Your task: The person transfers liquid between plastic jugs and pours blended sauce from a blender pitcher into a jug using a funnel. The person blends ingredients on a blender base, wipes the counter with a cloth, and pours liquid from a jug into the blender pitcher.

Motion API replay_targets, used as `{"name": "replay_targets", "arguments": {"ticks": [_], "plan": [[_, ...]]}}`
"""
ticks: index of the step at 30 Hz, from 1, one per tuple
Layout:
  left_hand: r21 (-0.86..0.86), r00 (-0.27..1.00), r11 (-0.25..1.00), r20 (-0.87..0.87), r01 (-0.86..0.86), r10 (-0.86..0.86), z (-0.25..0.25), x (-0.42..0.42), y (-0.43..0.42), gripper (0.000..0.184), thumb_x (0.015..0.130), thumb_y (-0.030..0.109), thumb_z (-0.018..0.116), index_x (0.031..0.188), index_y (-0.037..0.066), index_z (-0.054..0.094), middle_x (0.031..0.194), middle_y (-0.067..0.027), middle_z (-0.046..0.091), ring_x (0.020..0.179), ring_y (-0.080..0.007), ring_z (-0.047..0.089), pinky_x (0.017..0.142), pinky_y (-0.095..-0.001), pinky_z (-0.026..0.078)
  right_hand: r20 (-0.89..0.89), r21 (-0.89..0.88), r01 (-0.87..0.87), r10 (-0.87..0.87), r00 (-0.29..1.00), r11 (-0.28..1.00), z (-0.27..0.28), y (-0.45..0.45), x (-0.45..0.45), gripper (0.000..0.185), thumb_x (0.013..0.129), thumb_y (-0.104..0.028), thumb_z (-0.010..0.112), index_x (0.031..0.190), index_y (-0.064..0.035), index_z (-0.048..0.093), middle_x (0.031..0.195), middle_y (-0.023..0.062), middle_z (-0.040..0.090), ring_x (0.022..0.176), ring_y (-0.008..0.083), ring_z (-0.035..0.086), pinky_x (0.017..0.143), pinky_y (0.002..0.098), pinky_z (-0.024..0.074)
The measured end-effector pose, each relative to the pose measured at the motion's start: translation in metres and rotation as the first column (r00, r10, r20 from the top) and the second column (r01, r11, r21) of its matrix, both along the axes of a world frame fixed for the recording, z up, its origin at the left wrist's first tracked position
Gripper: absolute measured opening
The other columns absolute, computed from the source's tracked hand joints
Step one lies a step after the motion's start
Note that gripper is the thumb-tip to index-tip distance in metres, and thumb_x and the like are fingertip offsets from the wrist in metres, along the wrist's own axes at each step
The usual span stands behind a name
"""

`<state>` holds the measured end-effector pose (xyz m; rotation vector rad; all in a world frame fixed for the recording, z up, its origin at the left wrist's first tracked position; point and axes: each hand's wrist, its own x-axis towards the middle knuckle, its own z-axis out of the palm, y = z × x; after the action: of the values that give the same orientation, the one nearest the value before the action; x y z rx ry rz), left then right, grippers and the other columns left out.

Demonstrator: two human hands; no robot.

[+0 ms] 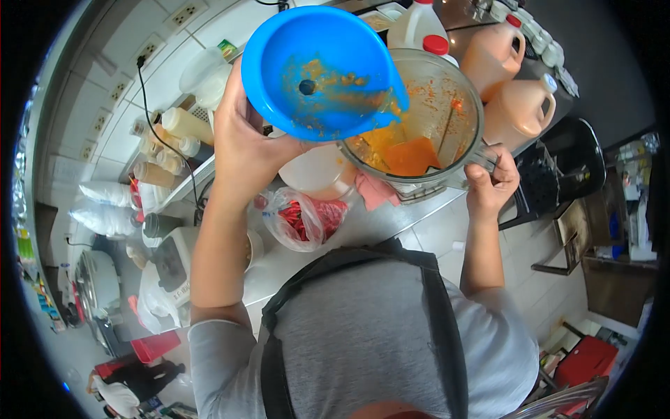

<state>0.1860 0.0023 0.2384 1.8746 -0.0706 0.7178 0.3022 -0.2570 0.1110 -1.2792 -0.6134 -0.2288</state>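
A blue bowl (328, 56), smeared inside with orange-brown residue, is tilted in my left hand (252, 143), its spout over the rim of a clear blender jar (464, 98). My left fingers are wrapped round the bowl's near left side. Orange liquid (412, 155) lies in the bottom of the jar, and red-orange bits cling to its wall. My right hand (493, 183) grips the jar's handle at the right. Below the bowl stands a round whitish container (317, 170), partly hidden. A clear plastic bag of red chillies (307, 220) and a pink cloth (375, 190) are nearer to me.
Jugs of orange liquid (516, 108) stand right of the jar. Bottles (187, 126) line the left side, with a white kitchen scale (171, 262) nearer. A black chair (572, 157) is at the right. Another person (122, 391) is at the lower left.
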Motion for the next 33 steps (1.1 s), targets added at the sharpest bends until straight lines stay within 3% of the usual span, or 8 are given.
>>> {"name": "replay_targets", "arguments": {"ticks": [4, 9, 14, 21, 28, 30, 31, 33], "plan": [[-0.142, 0.996, 0.987, 0.047, -0.072, 0.079, 0.001, -0.012, 0.012, 0.075, 0.057, -0.011, 0.078, 0.122, 0.000, 0.043, 0.110, -0.0111, 0.058, 0.099, -0.0193, 0.059, 0.085, -0.0308, 0.051, -0.026, 0.029, -0.026, 0.027, 0.999, 0.999, 0.012, 0.005, 0.005, 0.033, 0.070, -0.022, 0.078, 0.075, -0.0026, 0.052, 0.067, -0.0036, 0.049, 0.061, 0.0044, 0.042, 0.056, 0.0172, 0.0300], [-0.510, 0.988, 0.860, 0.121, -0.023, 0.098, -0.021, -0.017, 0.036, 0.063, 0.065, -0.011, 0.073, 0.120, 0.000, 0.044, 0.106, -0.0124, 0.060, 0.092, -0.0202, 0.062, 0.081, -0.0317, 0.053, -0.030, 0.053, -0.012, 0.013, 0.999, 0.999, 0.035, 0.008, 0.004, 0.035, 0.074, -0.027, 0.075, 0.078, -0.0013, 0.052, 0.064, -0.0032, 0.049, 0.052, 0.0017, 0.037, 0.047, 0.0157, 0.0247], [-0.559, 0.991, 0.827, 0.070, -0.056, 0.114, -0.042, -0.024, 0.042, 0.066, 0.065, -0.008, 0.075, 0.122, -0.001, 0.043, 0.109, -0.0129, 0.059, 0.093, -0.0207, 0.062, 0.081, -0.0321, 0.053, 0.073, 0.015, -0.013, 0.012, 0.997, 1.000, 0.052, 0.004, 0.010, 0.036, 0.080, -0.030, 0.071, 0.082, -0.0014, 0.050, 0.059, -0.0052, 0.044, 0.043, -0.0010, 0.027, 0.038, 0.0166, 0.0161], [-0.648, 0.988, 0.761, 0.092, -0.035, 0.124, -0.059, -0.027, 0.047, 0.075, 0.062, -0.001, 0.079, 0.126, -0.002, 0.039, 0.114, -0.0127, 0.057, 0.102, -0.0213, 0.058, 0.088, -0.0340, 0.049, 0.181, -0.091, 0.045, -0.028, 0.983, 0.995, 0.101, -0.003, 0.022, 0.035, 0.076, -0.030, 0.075, 0.078, -0.0038, 0.051, 0.059, -0.0059, 0.045, 0.044, 0.0002, 0.031, 0.040, 0.0168, 0.0186], [-0.391, 0.992, 0.919, 0.091, -0.049, 0.092, -0.086, -0.022, 0.054, 0.087, 0.057, 0.012, 0.087, 0.128, 0.000, 0.038, 0.117, -0.0113, 0.054, 0.110, -0.0195, 0.052, 0.097, -0.0336, 0.040, 0.313, -0.250, 0.048, 0.034, 0.949, 0.967, 0.164, 0.011, 0.038, 0.037, 0.076, -0.033, 0.074, 0.081, -0.0023, 0.053, 0.060, -0.0053, 0.046, 0.045, 0.0001, 0.033, 0.040, 0.0172, 0.0195], [-0.373, 0.991, 0.927, 0.105, -0.039, 0.083, -0.087, -0.020, 0.055, 0.088, 0.055, 0.015, 0.088, 0.127, 0.000, 0.039, 0.118, -0.0102, 0.053, 0.111, -0.0193, 0.050, 0.098, -0.0340, 0.038, 0.384, -0.453, 0.028, 0.167, 0.908, 0.891, 0.186, 0.026, 0.035, 0.041, 0.076, -0.033, 0.075, 0.086, 0.0010, 0.056, 0.068, -0.0021, 0.052, 0.055, 0.0036, 0.044, 0.048, 0.0163, 0.0305], [-0.378, 0.990, 0.925, 0.112, -0.038, 0.086, -0.088, -0.020, 0.056, 0.088, 0.055, 0.015, 0.088, 0.127, 0.000, 0.039, 0.118, -0.0102, 0.053, 0.111, -0.0193, 0.050, 0.098, -0.0340, 0.038, 0.440, -0.522, 0.065, 0.203, 0.875, 0.851, 0.193, 0.027, 0.040, 0.045, 0.073, -0.032, 0.077, 0.093, 0.0039, 0.057, 0.079, 0.0009, 0.057, 0.071, 0.0077, 0.052, 0.064, 0.0182, 0.0389], [-0.295, 0.989, 0.953, 0.108, -0.066, 0.102, -0.090, -0.021, 0.056, 0.088, 0.054, 0.016, 0.088, 0.127, 0.001, 0.039, 0.118, -0.0096, 0.052, 0.111, -0.0195, 0.050, 0.097, -0.0344, 0.039, 0.469, -0.582, 0.100, 0.232, 0.852, 0.807, 0.207, 0.039, 0.036, 0.046, 0.072, -0.030, 0.078, 0.095, 0.0045, 0.058, 0.083, 0.0014, 0.058, 0.077, 0.0087, 0.053, 0.069, 0.0196, 0.0401]]}}
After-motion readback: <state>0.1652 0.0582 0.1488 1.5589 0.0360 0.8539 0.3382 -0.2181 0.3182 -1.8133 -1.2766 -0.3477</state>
